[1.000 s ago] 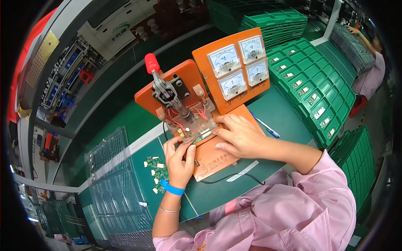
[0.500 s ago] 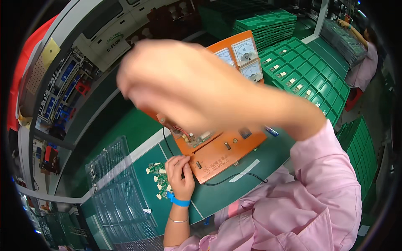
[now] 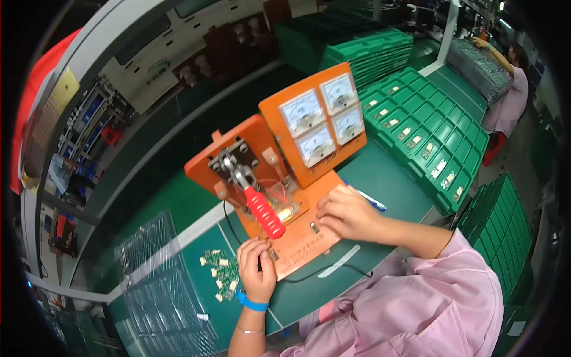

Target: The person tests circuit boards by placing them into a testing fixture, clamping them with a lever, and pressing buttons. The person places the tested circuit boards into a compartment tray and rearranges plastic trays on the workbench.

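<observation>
An orange test fixture (image 3: 306, 253) stands on the green table, with an upright panel of several dial meters (image 3: 302, 113). Its toggle clamp's red handle (image 3: 264, 212) slants down toward me over a small, partly hidden circuit board (image 3: 291, 209) with a bright glow on it. My left hand (image 3: 257, 272) rests at the base's left front edge, fingers loosely bent and apart, beside a small switch (image 3: 273, 254). On the base's right part lies my right hand (image 3: 351, 215), its fingers curled together and hiding what is under them. Another small switch (image 3: 314, 226) shows just beside it.
Several loose green circuit boards (image 3: 223, 275) lie left of my left hand, near clear plastic trays (image 3: 160, 285). A compartmented green tray (image 3: 425, 128) holding small boards sits at right. A blue pen (image 3: 373, 200) lies beyond my right hand. A co-worker (image 3: 511, 89) is at far right.
My right hand has come down from above the fixture, where it was blurred, onto the base's right part. The clamp and meters are now uncovered. My left hand stays by the front edge.
</observation>
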`<state>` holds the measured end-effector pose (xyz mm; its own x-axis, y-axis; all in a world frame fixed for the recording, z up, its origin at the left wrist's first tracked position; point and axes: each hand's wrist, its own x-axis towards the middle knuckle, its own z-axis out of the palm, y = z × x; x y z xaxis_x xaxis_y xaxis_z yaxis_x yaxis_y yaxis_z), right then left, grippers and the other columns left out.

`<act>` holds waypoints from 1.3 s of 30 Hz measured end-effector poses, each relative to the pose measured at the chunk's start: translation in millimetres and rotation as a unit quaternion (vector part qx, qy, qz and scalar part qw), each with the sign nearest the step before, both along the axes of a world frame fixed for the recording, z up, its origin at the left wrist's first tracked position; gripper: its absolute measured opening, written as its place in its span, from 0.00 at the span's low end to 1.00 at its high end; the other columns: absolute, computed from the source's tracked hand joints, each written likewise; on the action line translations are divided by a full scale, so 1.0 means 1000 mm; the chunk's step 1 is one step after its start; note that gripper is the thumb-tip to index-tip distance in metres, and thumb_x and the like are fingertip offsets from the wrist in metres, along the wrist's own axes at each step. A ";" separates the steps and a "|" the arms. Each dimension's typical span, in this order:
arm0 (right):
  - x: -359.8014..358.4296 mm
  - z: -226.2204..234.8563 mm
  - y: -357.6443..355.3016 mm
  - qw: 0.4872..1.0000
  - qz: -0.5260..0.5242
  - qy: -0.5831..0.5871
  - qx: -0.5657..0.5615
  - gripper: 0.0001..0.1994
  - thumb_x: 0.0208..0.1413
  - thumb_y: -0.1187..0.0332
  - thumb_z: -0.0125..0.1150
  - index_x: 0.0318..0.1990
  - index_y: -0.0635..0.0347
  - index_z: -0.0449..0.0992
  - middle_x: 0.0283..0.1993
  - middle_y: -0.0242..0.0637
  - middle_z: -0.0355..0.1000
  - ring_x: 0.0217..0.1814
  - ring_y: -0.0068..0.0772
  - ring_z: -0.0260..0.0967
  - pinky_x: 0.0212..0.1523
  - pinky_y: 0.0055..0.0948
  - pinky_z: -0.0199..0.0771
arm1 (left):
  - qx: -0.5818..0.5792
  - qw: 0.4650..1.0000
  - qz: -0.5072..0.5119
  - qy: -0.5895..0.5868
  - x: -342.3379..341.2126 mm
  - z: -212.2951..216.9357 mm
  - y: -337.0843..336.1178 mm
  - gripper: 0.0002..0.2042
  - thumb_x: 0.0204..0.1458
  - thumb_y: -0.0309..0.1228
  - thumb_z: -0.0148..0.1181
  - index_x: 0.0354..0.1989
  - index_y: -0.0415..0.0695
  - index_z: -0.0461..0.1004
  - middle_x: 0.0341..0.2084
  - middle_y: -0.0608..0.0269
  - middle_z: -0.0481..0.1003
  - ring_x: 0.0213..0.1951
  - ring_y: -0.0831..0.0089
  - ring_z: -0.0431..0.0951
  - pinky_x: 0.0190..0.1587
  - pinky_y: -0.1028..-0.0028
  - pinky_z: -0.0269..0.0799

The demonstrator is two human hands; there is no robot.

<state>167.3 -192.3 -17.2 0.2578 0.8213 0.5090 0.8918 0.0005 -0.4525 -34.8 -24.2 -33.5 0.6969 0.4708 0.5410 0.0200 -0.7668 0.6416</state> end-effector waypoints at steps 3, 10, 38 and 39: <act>-0.002 -0.006 0.002 0.999 -0.027 0.003 0.026 0.03 0.53 0.70 0.62 0.35 0.55 0.76 0.41 0.29 0.71 0.41 0.33 0.65 0.46 0.29 0.64 | 0.002 1.000 -0.003 0.000 0.001 0.000 -0.001 0.08 0.49 0.17 0.53 0.36 0.39 0.74 0.38 0.57 0.75 0.45 0.57 0.73 0.53 0.63 0.68; -0.008 -0.002 -0.003 0.996 -0.025 -0.071 0.050 0.03 0.50 0.70 0.63 0.31 0.55 0.74 0.40 0.29 0.72 0.40 0.33 0.66 0.45 0.28 0.64 | -0.005 1.000 0.007 0.005 0.000 -0.004 -0.002 0.07 0.51 0.19 0.51 0.36 0.39 0.73 0.38 0.56 0.75 0.46 0.59 0.72 0.54 0.64 0.67; -0.022 0.029 0.070 0.979 0.055 -0.186 0.061 0.14 0.47 0.71 0.62 0.43 0.59 0.74 0.44 0.38 0.67 0.43 0.37 0.62 0.44 0.31 0.62 | -0.070 0.997 0.043 -0.008 0.003 0.011 -0.001 0.08 0.50 0.18 0.53 0.38 0.37 0.73 0.40 0.53 0.74 0.43 0.58 0.73 0.50 0.66 0.69; -0.022 0.028 0.066 0.983 0.055 -0.153 0.080 0.14 0.47 0.71 0.62 0.43 0.59 0.73 0.44 0.37 0.67 0.43 0.37 0.63 0.44 0.31 0.62 | -0.057 0.997 0.042 -0.010 0.008 0.020 0.000 0.08 0.50 0.18 0.53 0.39 0.37 0.73 0.40 0.53 0.74 0.43 0.58 0.73 0.50 0.66 0.69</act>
<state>144.9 -125.9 11.2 -0.0143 0.7388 0.6738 0.9768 0.1544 -0.1485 -26.7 -23.8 -13.7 0.6414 0.5863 0.4948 0.0668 -0.6852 0.7253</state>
